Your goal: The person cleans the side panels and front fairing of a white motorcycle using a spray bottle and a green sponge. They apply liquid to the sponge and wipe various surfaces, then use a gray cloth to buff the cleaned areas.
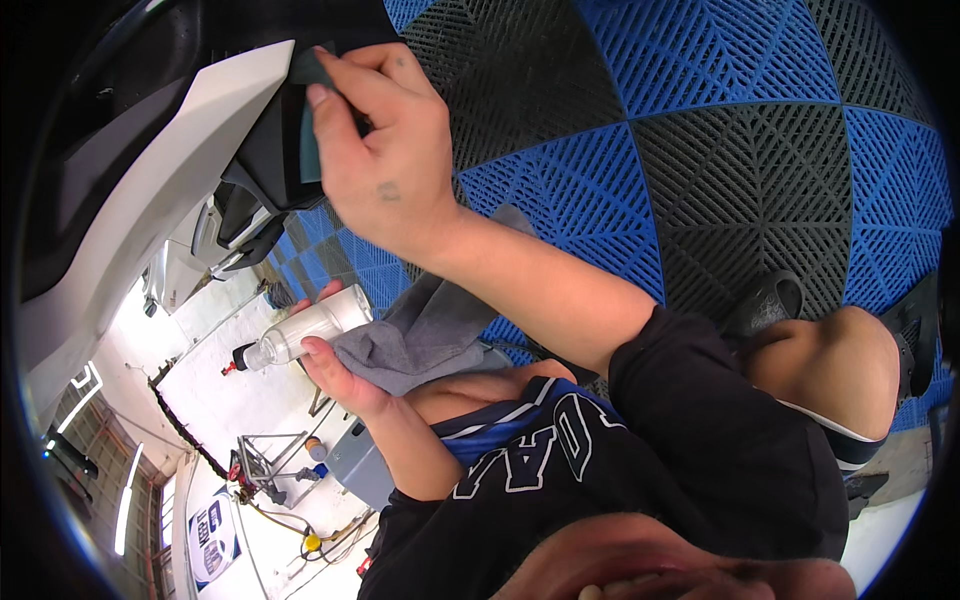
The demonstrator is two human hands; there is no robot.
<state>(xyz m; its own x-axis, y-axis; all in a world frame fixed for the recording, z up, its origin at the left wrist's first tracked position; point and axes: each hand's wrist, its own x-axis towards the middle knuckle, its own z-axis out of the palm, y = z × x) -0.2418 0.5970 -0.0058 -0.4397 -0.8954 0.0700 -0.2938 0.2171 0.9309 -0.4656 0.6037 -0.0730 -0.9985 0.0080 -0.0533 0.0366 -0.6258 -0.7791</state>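
Observation:
My right hand (390, 142) pinches a thin dark teal pad or cloth (309, 146) between thumb and fingers. It is held against or right beside the pointed end of a white vehicle body panel (217, 97), where black plastic trim (259, 161) adjoins. Lower and to the left, my left hand (337, 375) holds a clear plastic bottle (319, 326) with a black cap and red nozzle, tilted sideways. A grey towel (420, 337) hangs beside that hand and the bottle; whether the fingers also grip it is hidden.
Blue and black interlocking floor grates (637, 120) lie underneath. The vehicle fills the left side. My bent knee (847, 360) is at the right, near a black clog (772, 300). A grey plastic object (367, 457), a metal frame (270, 461) and a yellow hose (281, 521) are farther off, lower left.

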